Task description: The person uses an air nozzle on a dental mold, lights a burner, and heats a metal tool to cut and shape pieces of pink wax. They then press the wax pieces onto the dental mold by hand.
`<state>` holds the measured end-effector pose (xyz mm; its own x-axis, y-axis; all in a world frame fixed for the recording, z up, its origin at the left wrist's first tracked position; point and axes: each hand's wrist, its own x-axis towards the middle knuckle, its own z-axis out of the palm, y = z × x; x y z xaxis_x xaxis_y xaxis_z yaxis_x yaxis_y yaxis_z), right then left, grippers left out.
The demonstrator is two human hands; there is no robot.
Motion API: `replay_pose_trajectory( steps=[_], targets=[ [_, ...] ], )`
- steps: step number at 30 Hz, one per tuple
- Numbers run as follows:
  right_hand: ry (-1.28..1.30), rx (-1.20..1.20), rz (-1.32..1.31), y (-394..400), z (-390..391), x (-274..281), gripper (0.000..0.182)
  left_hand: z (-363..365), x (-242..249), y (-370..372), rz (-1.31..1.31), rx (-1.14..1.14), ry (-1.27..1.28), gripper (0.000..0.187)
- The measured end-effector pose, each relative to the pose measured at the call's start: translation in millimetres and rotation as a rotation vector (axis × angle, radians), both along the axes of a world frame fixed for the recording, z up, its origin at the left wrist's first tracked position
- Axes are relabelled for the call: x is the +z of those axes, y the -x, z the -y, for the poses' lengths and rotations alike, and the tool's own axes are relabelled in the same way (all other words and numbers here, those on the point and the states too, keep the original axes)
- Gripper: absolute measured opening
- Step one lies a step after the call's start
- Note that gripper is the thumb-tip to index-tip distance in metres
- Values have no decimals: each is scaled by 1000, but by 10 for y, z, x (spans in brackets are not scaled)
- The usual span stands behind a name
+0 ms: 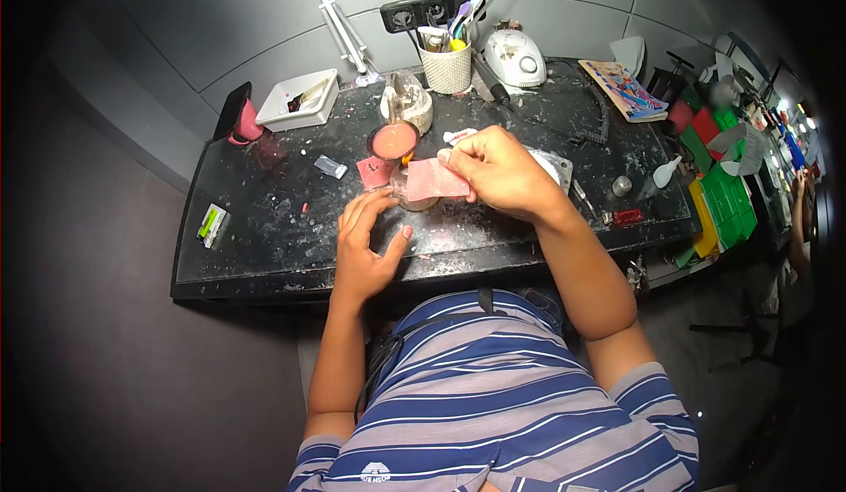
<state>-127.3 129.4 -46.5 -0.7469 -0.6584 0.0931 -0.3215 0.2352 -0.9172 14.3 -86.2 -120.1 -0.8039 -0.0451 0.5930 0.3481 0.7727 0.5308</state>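
Right hand pinching pink sheet, near side of round dish | left hand loosely spread | likely needs steady pinch

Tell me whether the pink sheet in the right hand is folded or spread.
Spread. The pink sheet shows one broad, nearly flat face beside the fingers of the right hand, with no fold visible.

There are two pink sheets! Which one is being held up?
The lighter pink sheet, pinched in the fingers of the right hand. The other, the darker pink sheet, lies on the black table.
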Motion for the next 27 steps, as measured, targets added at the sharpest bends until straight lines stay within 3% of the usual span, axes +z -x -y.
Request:
replay_pose_trajectory(
  steps=[6,15,25,27],
  targets=[
    [19,-80,155,47,180,-161,45,6,-7,0,0,-1,1,39],
    [-64,-264,70,167,307,-138,50,14,-16,2,-5,6,2,38],
    [-35,-171,262,72,249,-122,45,19,-19,6,-16,-4,8,37],
    [-24,-20,197,62,177,-122,45,-19,-12,-12,-53,30,-54,38]
  ],
)
